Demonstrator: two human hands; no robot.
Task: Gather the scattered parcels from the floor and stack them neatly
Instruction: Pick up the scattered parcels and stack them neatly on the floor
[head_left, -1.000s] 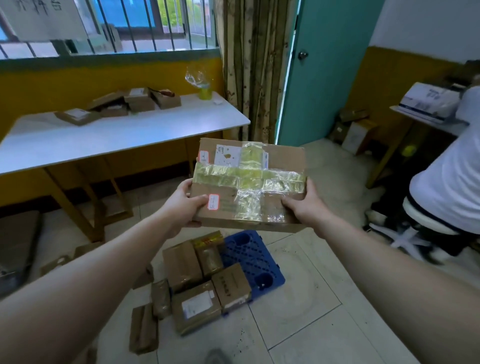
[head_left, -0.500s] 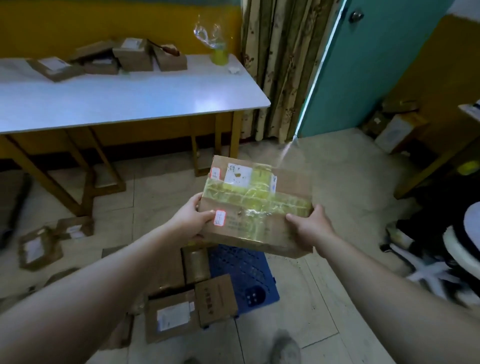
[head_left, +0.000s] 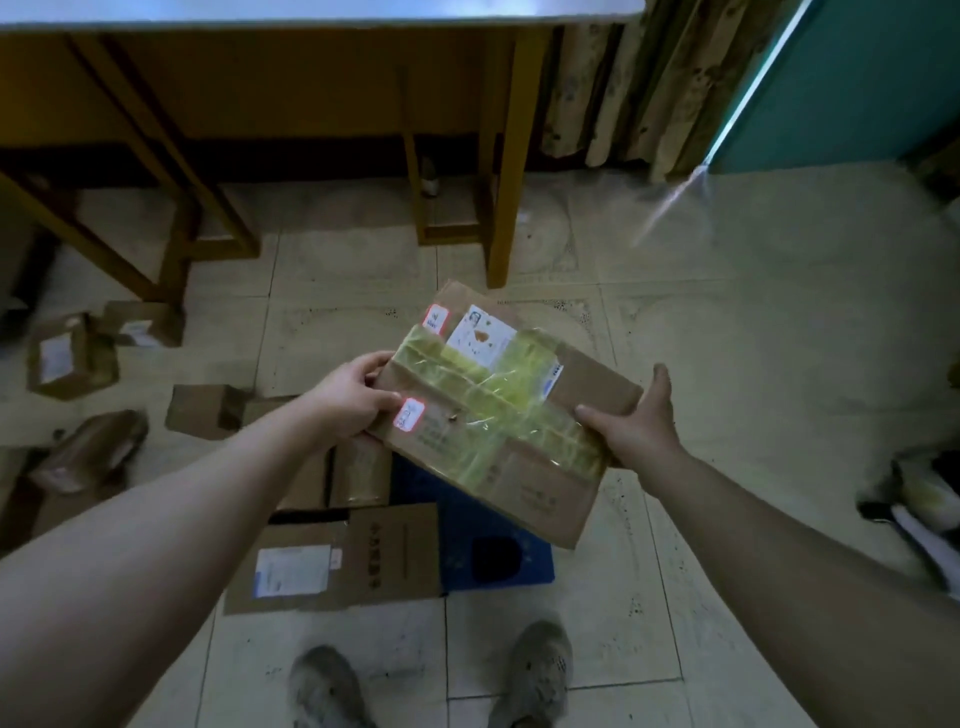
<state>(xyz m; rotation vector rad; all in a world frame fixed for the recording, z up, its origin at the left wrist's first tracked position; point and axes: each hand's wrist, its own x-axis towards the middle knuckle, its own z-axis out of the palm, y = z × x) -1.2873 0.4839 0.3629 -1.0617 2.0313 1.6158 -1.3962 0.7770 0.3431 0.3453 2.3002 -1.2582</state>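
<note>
Parcel (head_left: 498, 410) hangs tilted between left hand (head_left: 353, 401) and right hand (head_left: 635, 422), each grip pinching an edge.

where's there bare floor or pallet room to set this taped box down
Bare tiles spread right of the blue plastic pallet, between the yellow table leg and the teal door. The pallet's right part, below the taped cardboard parcel, looks bare too. Crowded: flat brown cardboard parcels cover its left side, and loose parcels litter the floor further left.
</note>
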